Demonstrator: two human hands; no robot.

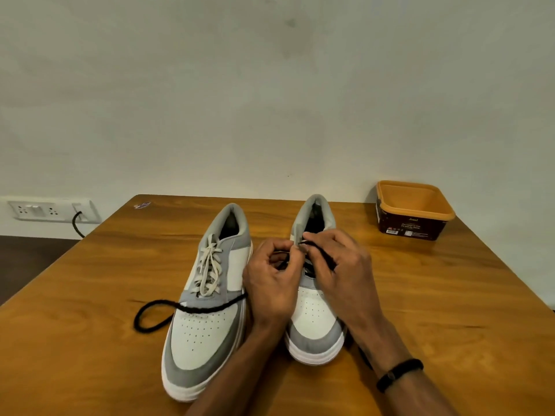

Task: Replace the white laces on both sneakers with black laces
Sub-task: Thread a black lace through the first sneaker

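Fingertips (295, 246) of both hands pinching a black lace (322, 256) at the top eyelets of the right-hand sneaker (313, 313); left hand (270, 283) curled close on the near strand, right hand (339, 265) curled on the strand running back over its knuckles. Soft, limp, light cord, likely to sag and twist; best taken near the stiff tip for threading, tip itself hidden. To the left of the fingers, lace's free length draped across the left-hand sneaker (207, 307), looping onto the wooden table (90, 340). White lace (209, 270) still threaded there. Sneakers light, firm-soled, steadied easily by the heel. Far right, well apart, orange-rimmed tub (414, 211).
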